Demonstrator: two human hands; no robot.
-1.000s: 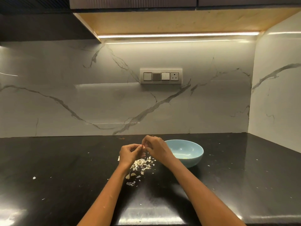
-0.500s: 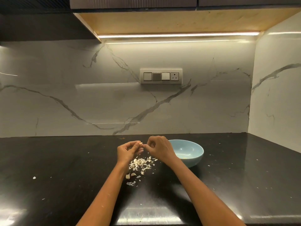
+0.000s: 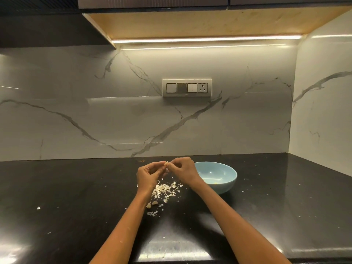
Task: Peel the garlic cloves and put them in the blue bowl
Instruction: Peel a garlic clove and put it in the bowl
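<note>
My left hand (image 3: 149, 175) and my right hand (image 3: 183, 171) meet above the black counter, fingertips together. Between them they pinch a small pale garlic clove (image 3: 166, 164). Directly below the hands lies a heap of white garlic skins (image 3: 165, 190). Two unpeeled cloves (image 3: 152, 204) rest at the near end of that heap, beside my left forearm. The blue bowl (image 3: 226, 184) stands just right of my right hand, partly hidden by the wrist; a few yellowish bits lie at its bottom.
The black counter (image 3: 76, 197) runs to a marble back wall and a side wall at the right. Small skin flakes (image 3: 38, 207) are scattered over it. A switch panel (image 3: 187, 88) sits on the back wall under a lit cabinet.
Both hands have risen slightly and drawn a little apart, and the clove now shows between the fingertips. The bowl and the skins have not moved.
</note>
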